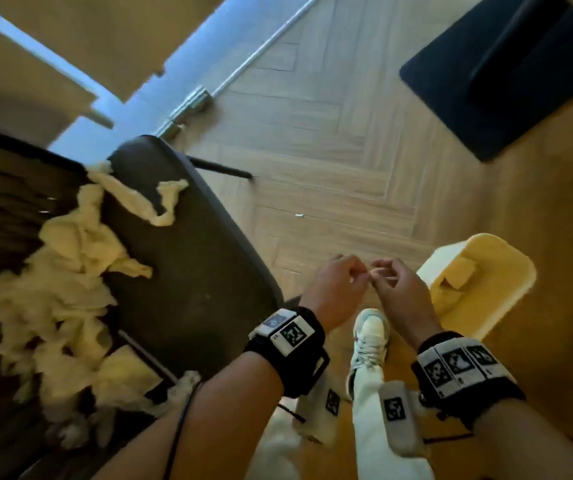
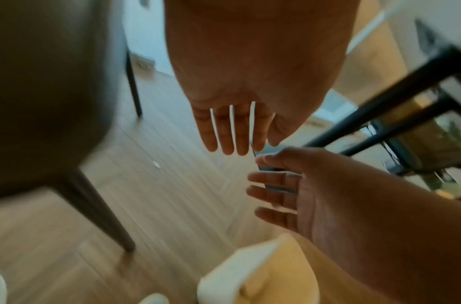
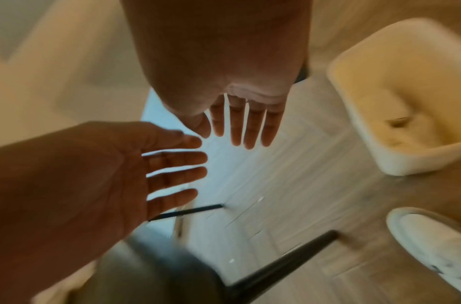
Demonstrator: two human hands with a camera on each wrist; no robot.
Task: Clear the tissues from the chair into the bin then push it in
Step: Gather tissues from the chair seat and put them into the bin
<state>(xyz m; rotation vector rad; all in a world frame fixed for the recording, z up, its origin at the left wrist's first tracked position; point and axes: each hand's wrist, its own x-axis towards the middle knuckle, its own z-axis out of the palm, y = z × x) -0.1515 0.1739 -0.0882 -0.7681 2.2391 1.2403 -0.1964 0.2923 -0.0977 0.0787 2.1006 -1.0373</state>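
A dark brown chair (image 1: 188,258) stands at the left, its backrest toward me. Several crumpled cream tissues (image 1: 53,289) lie heaped on its seat, and one tissue (image 1: 167,202) hangs over the backrest. The cream plastic bin (image 1: 513,271) sits on the floor at the right with a tissue (image 1: 458,275) inside. My left hand (image 1: 358,275) and right hand (image 1: 382,273) hover fingertip to fingertip between chair and bin. In the wrist views the left hand (image 2: 229,131) and right hand (image 3: 245,123) show straight, spread fingers holding nothing.
A herringbone wood floor (image 1: 330,150) runs between chair and bin, with a small white scrap (image 1: 299,215) on it. A black mat (image 1: 507,74) lies at the upper right. My white shoe (image 1: 370,337) stands beside the bin. A black-framed table (image 2: 380,115) is nearby.
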